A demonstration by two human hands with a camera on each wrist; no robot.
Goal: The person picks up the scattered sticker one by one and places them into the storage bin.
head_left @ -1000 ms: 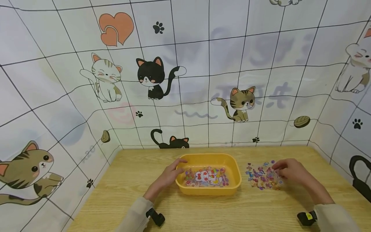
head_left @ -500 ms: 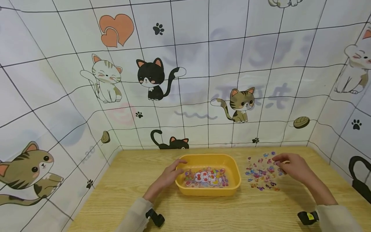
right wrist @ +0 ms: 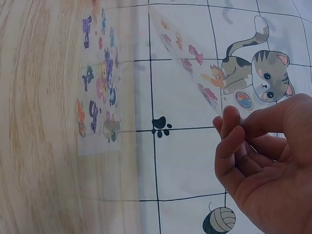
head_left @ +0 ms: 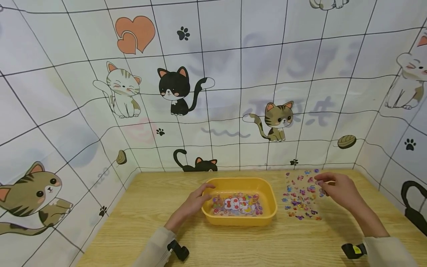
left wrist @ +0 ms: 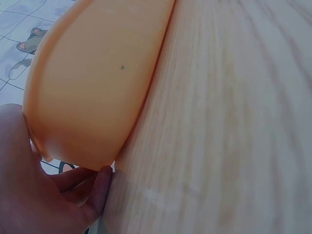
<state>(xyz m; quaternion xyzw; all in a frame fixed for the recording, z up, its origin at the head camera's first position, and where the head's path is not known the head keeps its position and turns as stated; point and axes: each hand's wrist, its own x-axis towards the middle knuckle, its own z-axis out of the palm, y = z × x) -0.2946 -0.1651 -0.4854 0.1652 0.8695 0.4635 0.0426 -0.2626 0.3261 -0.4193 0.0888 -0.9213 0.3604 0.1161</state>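
My left hand [head_left: 194, 203] grips the left end of a yellow plastic tray [head_left: 240, 220], with a finger and thumb over its rim. In the left wrist view, other fingers [left wrist: 100, 190] of this hand curl beneath the tray's outer wall [left wrist: 92, 83]. Inside the tray lies a clear sticker sheet [head_left: 235, 203] with cartoon figures. To the right of the tray, my right hand [head_left: 340, 190] pinches the edge of a clear sticker sheet [head_left: 301, 189] between thumb and fingertips. The right wrist view has its pinched part [right wrist: 195, 53] raised and slanting, with more stickers [right wrist: 102, 83] flat on the table.
The wooden table [head_left: 233, 246] meets a cat-patterned wall covering [head_left: 227, 104] at the back and sides. A black strap-like object [head_left: 415, 200] stands at the right edge. Each wrist wears a small black camera [head_left: 179, 250].
My right hand has moved up and away toward the back, raising the pinched edge of the sticker sheet, whose stickers now look more spread. The left hand and tray have stayed put.
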